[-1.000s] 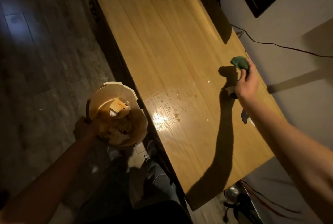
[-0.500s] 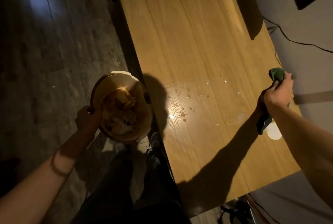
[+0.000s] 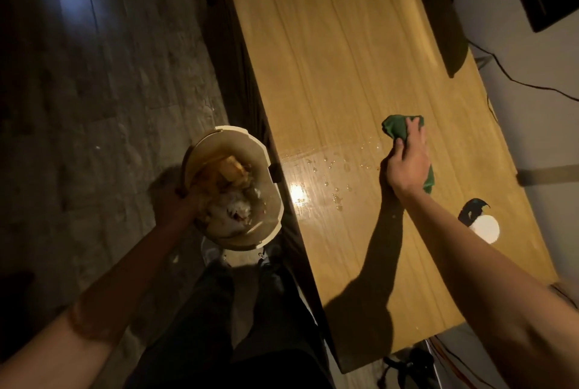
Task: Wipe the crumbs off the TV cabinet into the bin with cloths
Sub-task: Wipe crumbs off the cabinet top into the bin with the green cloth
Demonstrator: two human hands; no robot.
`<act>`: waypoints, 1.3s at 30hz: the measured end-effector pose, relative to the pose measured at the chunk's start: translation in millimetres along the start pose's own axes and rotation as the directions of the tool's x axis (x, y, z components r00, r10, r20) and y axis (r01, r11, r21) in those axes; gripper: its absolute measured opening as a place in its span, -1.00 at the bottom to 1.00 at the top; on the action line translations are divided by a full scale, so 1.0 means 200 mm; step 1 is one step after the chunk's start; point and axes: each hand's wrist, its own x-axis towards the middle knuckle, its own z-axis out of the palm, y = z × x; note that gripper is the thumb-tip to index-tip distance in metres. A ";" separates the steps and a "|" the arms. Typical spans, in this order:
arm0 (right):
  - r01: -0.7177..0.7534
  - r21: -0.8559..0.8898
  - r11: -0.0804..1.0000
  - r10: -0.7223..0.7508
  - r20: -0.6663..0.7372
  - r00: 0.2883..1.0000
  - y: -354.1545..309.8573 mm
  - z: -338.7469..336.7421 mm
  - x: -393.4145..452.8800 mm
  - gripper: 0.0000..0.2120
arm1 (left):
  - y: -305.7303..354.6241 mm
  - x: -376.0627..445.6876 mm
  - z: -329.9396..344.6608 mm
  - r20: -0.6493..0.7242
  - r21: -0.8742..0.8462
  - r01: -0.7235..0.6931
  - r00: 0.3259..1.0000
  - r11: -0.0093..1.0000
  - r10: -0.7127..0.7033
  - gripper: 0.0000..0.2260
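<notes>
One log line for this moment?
left hand: holds bin at cabinet edge | right hand: cloth beside crumbs

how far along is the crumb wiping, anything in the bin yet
Setup looks done: the left hand holds the bin by the cabinet edge. The right hand presses the green cloth down. The crumbs are unswept; the bin's contents look like other rubbish.

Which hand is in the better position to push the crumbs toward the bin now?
The right hand. It grips the green cloth on the cabinet top, just beyond the crumbs. The left hand holds the bin at the cabinet's edge.
</notes>
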 end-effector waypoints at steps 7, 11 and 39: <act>0.112 0.054 0.992 -0.114 0.038 0.993 -0.39 0.26 -0.35 -0.52 | 0.00 0.00 -0.03 0.088 -0.024 0.078 0.993 0.997 -0.076 -0.66; 0.144 0.065 0.987 -0.148 0.063 0.987 -0.60 0.41 -0.57 -0.54 | -0.01 0.00 -0.06 0.104 -0.019 0.078 0.992 0.997 -0.076 -0.85; -0.257 0.418 0.872 0.085 0.388 0.918 -0.72 0.59 -1.26 -0.59 | -0.12 -0.07 -0.16 0.135 0.144 -0.038 0.991 0.989 0.019 -0.86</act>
